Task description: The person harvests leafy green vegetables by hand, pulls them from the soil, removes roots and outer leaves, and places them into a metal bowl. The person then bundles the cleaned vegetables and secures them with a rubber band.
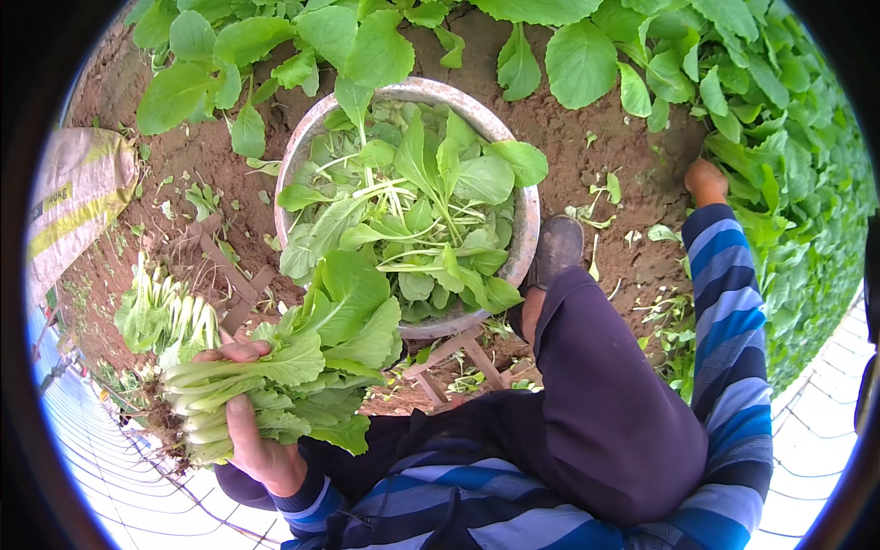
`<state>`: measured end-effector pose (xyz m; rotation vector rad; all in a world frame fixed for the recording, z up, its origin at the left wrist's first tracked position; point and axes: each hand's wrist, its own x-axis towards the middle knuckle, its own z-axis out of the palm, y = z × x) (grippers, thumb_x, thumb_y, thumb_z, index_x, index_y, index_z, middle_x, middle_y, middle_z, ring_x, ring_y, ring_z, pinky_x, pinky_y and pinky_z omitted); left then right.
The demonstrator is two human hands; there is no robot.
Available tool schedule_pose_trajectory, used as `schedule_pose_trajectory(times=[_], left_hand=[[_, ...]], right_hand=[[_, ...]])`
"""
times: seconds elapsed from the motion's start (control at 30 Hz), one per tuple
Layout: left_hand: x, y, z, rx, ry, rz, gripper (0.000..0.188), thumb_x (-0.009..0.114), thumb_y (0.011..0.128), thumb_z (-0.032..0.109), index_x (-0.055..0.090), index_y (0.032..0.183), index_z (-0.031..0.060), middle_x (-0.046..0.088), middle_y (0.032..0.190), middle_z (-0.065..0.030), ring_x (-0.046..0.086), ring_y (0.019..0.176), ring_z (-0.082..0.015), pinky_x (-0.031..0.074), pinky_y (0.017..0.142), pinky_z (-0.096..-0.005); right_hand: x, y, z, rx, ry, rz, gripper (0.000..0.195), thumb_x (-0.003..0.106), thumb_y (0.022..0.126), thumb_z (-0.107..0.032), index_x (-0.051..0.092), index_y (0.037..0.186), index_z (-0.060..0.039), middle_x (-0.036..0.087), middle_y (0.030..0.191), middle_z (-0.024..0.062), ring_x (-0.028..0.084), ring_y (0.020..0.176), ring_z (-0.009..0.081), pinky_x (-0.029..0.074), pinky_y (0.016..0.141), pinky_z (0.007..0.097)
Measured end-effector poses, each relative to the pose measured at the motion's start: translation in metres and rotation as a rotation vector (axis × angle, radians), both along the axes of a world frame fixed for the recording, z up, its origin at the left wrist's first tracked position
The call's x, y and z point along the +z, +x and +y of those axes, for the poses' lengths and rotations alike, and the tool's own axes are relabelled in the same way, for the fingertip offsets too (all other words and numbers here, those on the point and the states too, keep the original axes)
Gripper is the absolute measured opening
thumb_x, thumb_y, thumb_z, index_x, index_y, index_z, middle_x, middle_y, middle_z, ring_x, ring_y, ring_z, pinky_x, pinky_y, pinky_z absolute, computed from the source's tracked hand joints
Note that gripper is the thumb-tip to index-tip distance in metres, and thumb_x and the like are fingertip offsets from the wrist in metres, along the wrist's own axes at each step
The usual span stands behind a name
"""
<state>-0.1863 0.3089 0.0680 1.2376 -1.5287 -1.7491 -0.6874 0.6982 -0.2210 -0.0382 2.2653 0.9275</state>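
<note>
My left hand (260, 447) grips a thick bunch of leafy greens (295, 364), its pale stems and soil-covered roots pointing left and its leaves spreading right. On the far right, my right hand (706, 180) reaches in at the edge of a dense bed of leafy green plants (790, 192). Leaves cover its fingers, so what they touch is hidden. Between my arms stands a round, pale-rimmed basin (528, 227) heaped with loose greens (419, 206). Another pile of greens (179, 313) lies on the ground beyond my left hand, white stems side by side.
A printed woven sack (82, 185) lies at the left. Wooden pieces (230, 265) rest on the soil left of the basin, and a wooden frame (457, 354) stands below it. My shoe (558, 251) is beside the basin's right rim. More plants (371, 48) grow along the top.
</note>
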Motion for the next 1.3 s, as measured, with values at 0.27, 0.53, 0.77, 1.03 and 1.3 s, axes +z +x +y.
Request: schedule_pose_trajectory(times=[0.27,0.53,0.77,1.03,1.3], left_hand=[[0.014,-0.003,0.010,-0.126,-0.031,0.040,0.051,0.058,0.091,0.017,0.041,0.136,0.0009,0.055,0.114,-0.0168,0.052,0.111,-0.0308,0.039,0.104,-0.0467],[0.035,-0.012,0.028,-0.338,-0.005,-0.004,0.029,0.058,0.092,0.007,0.052,0.120,0.0006,0.061,0.116,-0.0126,0.057,0.108,-0.0216,0.044,0.100,-0.0376],[0.028,-0.003,0.049,-0.323,0.153,0.079,0.040,0.071,0.081,-0.002,0.061,0.119,-0.0017,0.068,0.109,-0.0038,0.063,0.096,-0.0111,0.052,0.086,-0.0280],[0.035,-0.023,0.060,-0.458,0.024,0.359,0.046,0.072,0.079,0.002,0.060,0.123,-0.0021,0.067,0.118,-0.0063,0.062,0.104,-0.0102,0.049,0.092,-0.0268],[0.019,-0.007,0.065,-0.676,-0.125,0.298,0.062,0.070,0.078,0.000,0.049,0.136,-0.0014,0.062,0.127,-0.0086,0.060,0.113,-0.0130,0.048,0.097,-0.0299]], right_hand=[[0.032,0.036,-0.010,0.243,-0.069,-0.006,0.027,0.057,0.090,-0.017,0.075,0.107,-0.0080,0.071,0.118,0.0148,0.068,0.110,0.0306,0.056,0.088,0.0419],[0.106,0.107,-0.083,0.215,-0.883,-0.029,0.031,0.061,0.086,-0.026,0.063,0.106,-0.0029,0.069,0.102,0.0234,0.066,0.099,0.0403,0.053,0.087,0.0464],[0.224,0.155,-0.159,-0.025,-1.676,-0.496,0.036,0.055,0.083,-0.004,0.063,0.118,-0.0024,0.070,0.097,0.0069,0.065,0.083,0.0136,0.052,0.075,0.0309],[0.357,0.244,-0.233,0.066,-1.837,-0.781,0.031,0.057,0.085,0.003,0.061,0.116,0.0009,0.067,0.099,0.0000,0.059,0.086,0.0061,0.050,0.080,0.0236],[0.374,0.332,-0.238,-0.240,-2.116,-0.676,0.031,0.059,0.100,-0.021,0.062,0.116,0.0050,0.069,0.114,0.0135,0.066,0.101,0.0177,0.053,0.091,0.0312]])
